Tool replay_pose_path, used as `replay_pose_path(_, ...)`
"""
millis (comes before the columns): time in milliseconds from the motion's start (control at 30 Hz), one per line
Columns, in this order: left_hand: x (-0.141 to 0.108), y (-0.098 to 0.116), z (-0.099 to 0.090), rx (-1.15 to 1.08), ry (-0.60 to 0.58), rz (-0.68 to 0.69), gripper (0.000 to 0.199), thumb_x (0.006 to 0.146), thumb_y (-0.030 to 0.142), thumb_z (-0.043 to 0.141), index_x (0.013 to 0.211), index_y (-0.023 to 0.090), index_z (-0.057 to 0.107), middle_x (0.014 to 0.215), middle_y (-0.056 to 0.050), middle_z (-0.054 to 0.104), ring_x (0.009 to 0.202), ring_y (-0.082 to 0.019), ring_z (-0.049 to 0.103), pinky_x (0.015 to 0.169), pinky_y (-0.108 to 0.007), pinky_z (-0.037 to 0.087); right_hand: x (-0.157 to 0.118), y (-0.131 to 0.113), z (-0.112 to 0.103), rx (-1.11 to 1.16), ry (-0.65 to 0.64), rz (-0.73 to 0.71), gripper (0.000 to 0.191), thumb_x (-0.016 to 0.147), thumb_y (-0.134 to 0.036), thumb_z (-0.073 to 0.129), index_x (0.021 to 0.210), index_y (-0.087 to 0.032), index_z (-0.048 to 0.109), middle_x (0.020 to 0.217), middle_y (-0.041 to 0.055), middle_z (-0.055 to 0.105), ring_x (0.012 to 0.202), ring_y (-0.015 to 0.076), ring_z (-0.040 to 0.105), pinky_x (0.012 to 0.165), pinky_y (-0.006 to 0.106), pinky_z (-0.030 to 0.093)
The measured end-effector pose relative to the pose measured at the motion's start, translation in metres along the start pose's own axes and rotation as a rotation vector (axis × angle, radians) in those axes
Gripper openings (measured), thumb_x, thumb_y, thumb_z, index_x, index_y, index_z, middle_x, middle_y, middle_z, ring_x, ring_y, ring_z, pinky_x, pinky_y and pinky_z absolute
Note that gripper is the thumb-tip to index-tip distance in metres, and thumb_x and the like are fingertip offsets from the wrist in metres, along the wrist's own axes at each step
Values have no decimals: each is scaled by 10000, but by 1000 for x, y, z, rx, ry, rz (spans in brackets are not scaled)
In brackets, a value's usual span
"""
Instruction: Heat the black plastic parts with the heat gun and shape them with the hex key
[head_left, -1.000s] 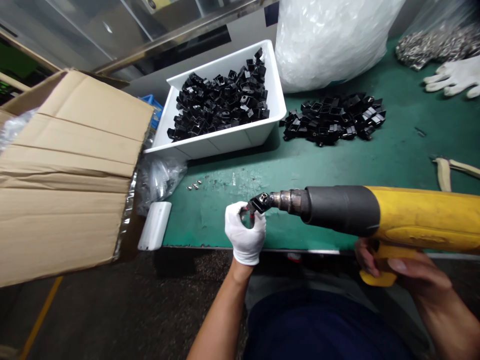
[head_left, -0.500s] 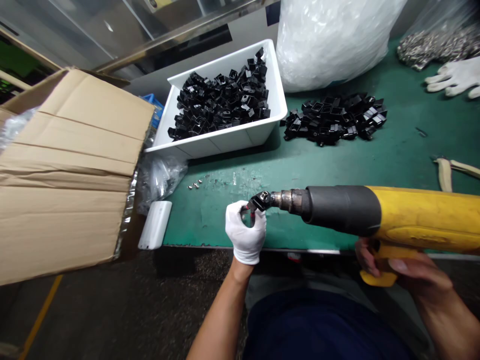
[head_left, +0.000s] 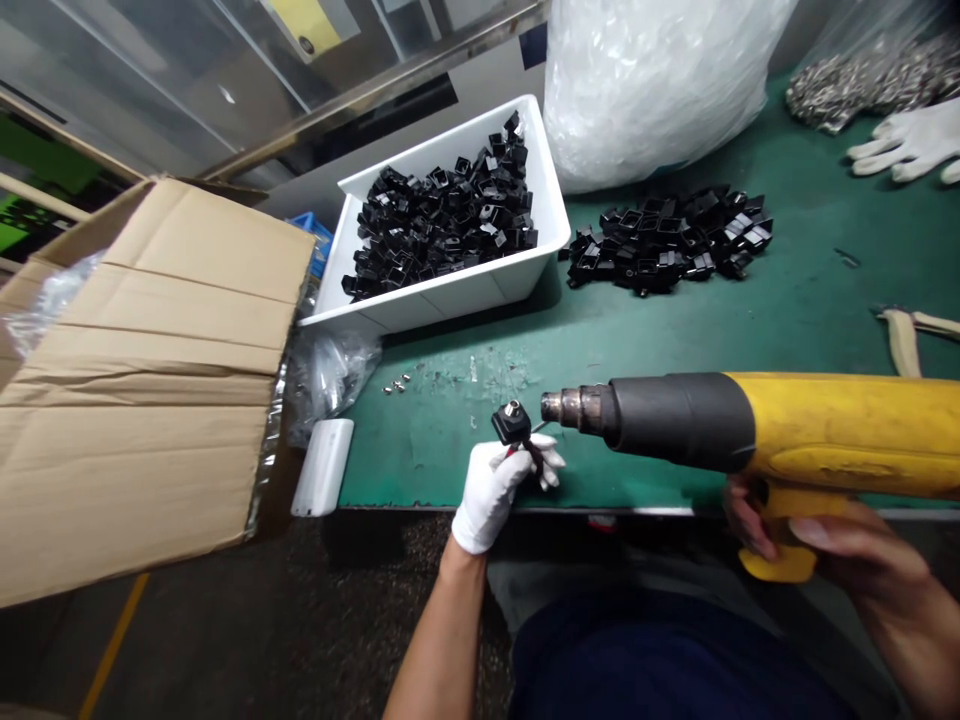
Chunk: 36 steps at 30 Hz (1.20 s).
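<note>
1. At the far left of the frame, an opened cardboard box (head_left: 142, 380) with foil-backed lining leaned into view. A crumpled clear plastic bag (head_left: 334, 385) lay beside it, and a white plastic block (head_left: 322, 467) sat just below the bag, at the edge of the green counter (head_left: 442, 470).
2. Left of center, small metal bits (head_left: 397, 384) lay scattered on the counter. Behind them stood a white plastic tub (head_left: 442, 310) heaped with black plastic fittings (head_left: 442, 225), and a blue crate (head_left: 309, 240) showed beyond its left corner.
3. At lower center, the white-gloved left hand (head_left: 491, 495) held a black square plastic fitting (head_left: 511, 422) in a narrow pinch, just above the fingers. The fitting looked light, stiff and small enough to slip, so its square body seemed the surest place to hold.
4. To the upper right of center, a loose pile of black fittings (head_left: 667, 250) lay on the counter below a large clear bag (head_left: 660, 90).
5. At the right, the bare right hand (head_left: 847, 545) was wrapped around the handle of a yellow heat gun (head_left: 817, 430). The gun looked fairly heavy, and its scorched metal nozzle (head_left: 577, 407) pointed left, near the fitting, with nothing between them.
6. At the upper right edge lay a white work glove (head_left: 911, 140).
</note>
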<state>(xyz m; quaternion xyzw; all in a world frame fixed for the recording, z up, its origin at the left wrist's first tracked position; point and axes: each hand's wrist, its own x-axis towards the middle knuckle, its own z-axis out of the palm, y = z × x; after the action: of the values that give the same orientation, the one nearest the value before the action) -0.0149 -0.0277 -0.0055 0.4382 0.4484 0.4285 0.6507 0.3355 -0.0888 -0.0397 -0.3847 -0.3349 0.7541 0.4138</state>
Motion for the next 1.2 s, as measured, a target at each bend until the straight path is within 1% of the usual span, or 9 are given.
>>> replay_pose_path(67, 2, 0, -2, 1, -10, -14, 350, 901, 392, 641, 1053, 93, 742, 856, -124, 751, 650, -192, 650, 664, -347, 517, 0, 0, 0, 12, 6, 5, 345, 810, -433, 656, 1069, -222, 745, 801, 114, 680, 644, 255, 617, 584, 374, 502)
replay_pose_path(233, 2, 1, -3, 11, -47, -42, 321, 886, 362, 672, 1041, 92, 753, 857, -126, 759, 663, -203, 665, 678, -359, 528, 4, 5, -8, 17, -83, 15, 393, 812, -459, 655, 1121, -221, 708, 812, 99, 672, 649, 251, 615, 589, 376, 492)
replay_pose_path(367, 2, 0, -5, -27, -69, -65, 348, 872, 385, 692, 1056, 96, 753, 861, -125, 760, 674, -213, 677, 673, -359, 531, 5, 1, -7, -28, -90, 11, 394, 809, -461, 661, 1113, -213, 701, 775, 89, 675, 653, 249, 614, 585, 360, 490)
replay_pose_path(567, 3, 1, -7, -30, -95, -87, 353, 872, 381, 690, 1050, 83, 752, 856, -135, 758, 677, -220, 682, 674, -361, 530, 4, -9, 6, 7, -6, -3, 353, 783, -429, 700, 1053, -208, 753, 771, 84, 700, 657, 241, 628, 594, 340, 512)
replay_pose_path(633, 3, 1, -8, -38, -105, -90, 349, 872, 376, 687, 1051, 84, 751, 854, -135, 757, 673, -219, 679, 675, -364, 528, 3, -9, 8, 7, -3, -3, 340, 782, -417, 705, 1044, -208, 760, 765, 85, 704, 670, 245, 635, 596, 335, 514)
replay_pose_path(800, 3, 2, -8, -42, -108, -94, 345, 873, 372, 682, 1044, 80, 750, 855, -139, 754, 667, -217, 673, 677, -371, 528, 2, -4, 4, 36, 9, 4, 374, 806, -418, 674, 1114, -210, 718, 824, 81, 690, 647, 232, 622, 594, 345, 503)
replay_pose_path(1033, 3, 3, -7, -24, -103, -106, 402, 861, 435, 696, 1032, 76, 758, 854, -142, 754, 668, -217, 672, 681, -370, 531, 4, -15, 12, 7, 23, 23, 336, 765, -414, 713, 1008, -191, 777, 750, 101, 704, 670, 265, 649, 574, 344, 508)
replay_pose_path(1200, 3, 4, -7, -21, -118, -112, 436, 847, 465, 705, 1036, 75, 758, 852, -141, 753, 663, -220, 672, 673, -365, 529, 2, -13, 11, 14, 22, 23, 313, 784, -385, 705, 1025, -199, 774, 797, 98, 718, 685, 253, 650, 594, 337, 519)
